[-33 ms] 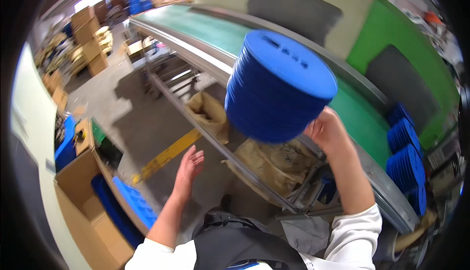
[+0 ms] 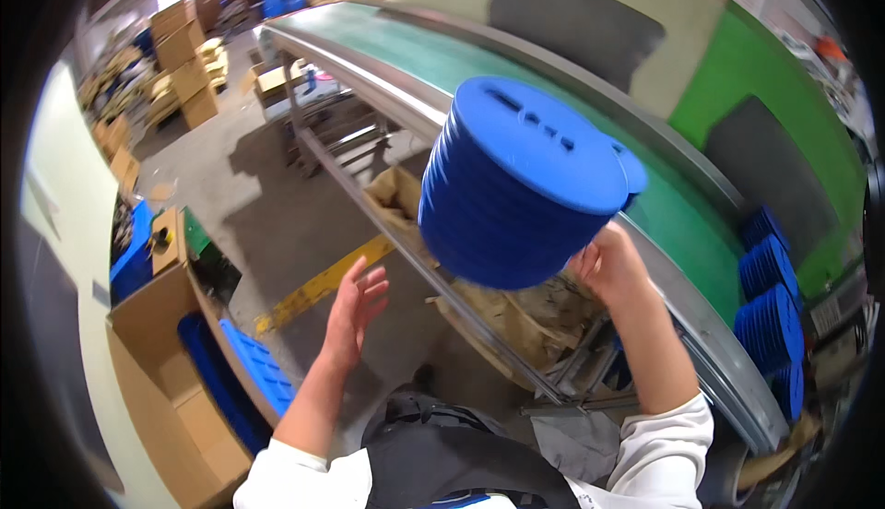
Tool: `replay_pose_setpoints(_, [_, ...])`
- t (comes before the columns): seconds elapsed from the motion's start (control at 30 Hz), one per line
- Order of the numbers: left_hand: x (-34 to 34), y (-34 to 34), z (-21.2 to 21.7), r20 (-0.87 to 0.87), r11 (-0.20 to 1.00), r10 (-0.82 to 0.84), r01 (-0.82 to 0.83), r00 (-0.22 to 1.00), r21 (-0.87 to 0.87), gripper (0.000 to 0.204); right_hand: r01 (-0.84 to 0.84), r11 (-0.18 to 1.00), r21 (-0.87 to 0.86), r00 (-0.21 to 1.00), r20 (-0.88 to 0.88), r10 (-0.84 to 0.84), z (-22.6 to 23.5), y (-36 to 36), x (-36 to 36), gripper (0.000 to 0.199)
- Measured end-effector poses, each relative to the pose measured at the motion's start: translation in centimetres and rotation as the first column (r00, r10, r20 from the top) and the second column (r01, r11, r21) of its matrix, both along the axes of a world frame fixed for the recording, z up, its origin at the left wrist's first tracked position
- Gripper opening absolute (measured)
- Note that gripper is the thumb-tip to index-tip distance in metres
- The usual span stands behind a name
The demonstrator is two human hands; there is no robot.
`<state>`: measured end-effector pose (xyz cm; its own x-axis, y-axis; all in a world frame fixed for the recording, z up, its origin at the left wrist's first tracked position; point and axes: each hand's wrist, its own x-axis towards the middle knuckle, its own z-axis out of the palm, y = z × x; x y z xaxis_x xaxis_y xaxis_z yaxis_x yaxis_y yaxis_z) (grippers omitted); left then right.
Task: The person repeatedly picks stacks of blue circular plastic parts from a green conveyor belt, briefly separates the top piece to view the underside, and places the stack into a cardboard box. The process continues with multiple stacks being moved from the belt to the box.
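My right hand [image 2: 610, 265] is closed on the lower right edge of a tall stack of blue round plastic discs [image 2: 502, 191]. The top disc has a row of dark slots, and the stack is tilted in the air beside the conveyor belt [image 2: 678, 195]. Another rounded blue piece [image 2: 631, 172] shows behind its right side; whether it belongs to the stack I cannot tell. My left hand [image 2: 355, 313] is open and holds nothing, fingers apart, over the floor between the conveyor and an open cardboard box [image 2: 147, 348]. Parts of my right fingers are hidden by the stack.
Inside the box, blue plastic pieces [image 2: 217, 380] stand along one side. More stacks of blue discs [image 2: 770, 325] rest at the conveyor's near right end. Beneath the metal frame hangs a tan sack [image 2: 516, 325]. Cardboard cartons [image 2: 180, 53] are piled far left.
The stack sits slightly lower in view and has turned a little, uncovering the rounded blue piece behind it. My left hand has risen slightly and its fingers are more spread.
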<state>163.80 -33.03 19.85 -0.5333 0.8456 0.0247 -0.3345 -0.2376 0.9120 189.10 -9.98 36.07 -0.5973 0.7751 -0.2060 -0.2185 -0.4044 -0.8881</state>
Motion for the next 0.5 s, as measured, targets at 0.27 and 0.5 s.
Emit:
replay_pose_setpoints(0.27, [-9.7,-11.0,5.8,0.118,0.992,-0.046,0.059,0.992,-0.110,0.092,-0.502,0.860,-0.085,0.859,0.061,0.508,-13.6,-10.8,-10.8,0.020])
replay_pose_setpoints(0.5, [-14.0,-17.9,0.4,0.220,0.921,0.024,0.064,0.975,-0.384,0.104,-0.741,0.666,-0.093,0.643,0.191,0.742,-19.1,-13.5,-22.3,0.019])
